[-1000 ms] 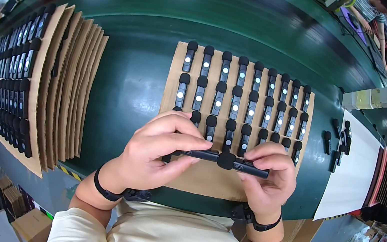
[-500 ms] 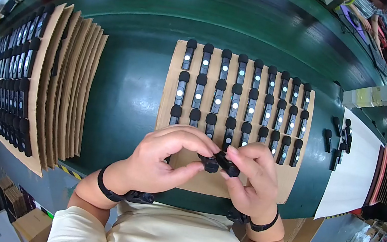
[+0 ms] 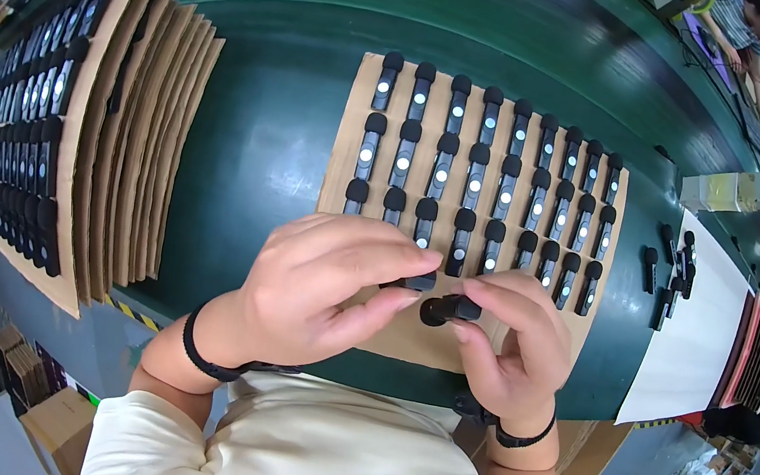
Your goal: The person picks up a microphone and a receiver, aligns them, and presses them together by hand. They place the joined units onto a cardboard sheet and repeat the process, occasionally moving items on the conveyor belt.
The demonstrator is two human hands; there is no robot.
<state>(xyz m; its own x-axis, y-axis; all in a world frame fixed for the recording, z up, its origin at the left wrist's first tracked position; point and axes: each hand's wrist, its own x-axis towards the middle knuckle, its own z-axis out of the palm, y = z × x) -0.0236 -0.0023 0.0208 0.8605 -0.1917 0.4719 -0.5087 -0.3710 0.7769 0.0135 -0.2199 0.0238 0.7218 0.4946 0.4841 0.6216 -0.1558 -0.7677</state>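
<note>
My left hand [image 3: 319,278] pinches a small black oblong piece [image 3: 419,282] between thumb and fingers; it looks like the body of a mini microphone, though fingertips cover part of it. In my right hand [image 3: 522,345] is a small black mini microphone [image 3: 460,307], its rounded dark end pointing left. A narrow gap separates the two. Both hands are held over the near edge of a cardboard sheet [image 3: 364,339], on which several rows of black mini microphones [image 3: 474,183] with foam tops and pale round spots lie. My left hand hides part of the nearest row.
Cardboard sheets [image 3: 150,151] stand stacked on edge at the left, the outermost covered with more microphones [image 3: 51,86]. Several loose microphones [image 3: 664,307] lie at the right beside a white sheet [image 3: 699,328]. A pale post [image 3: 755,193] juts in there. Another person's arm [image 3: 724,43] shows far right.
The two black pieces, close together before, are now apart. My right hand has turned its piece so the rounded end points left. The view has shifted slightly.
</note>
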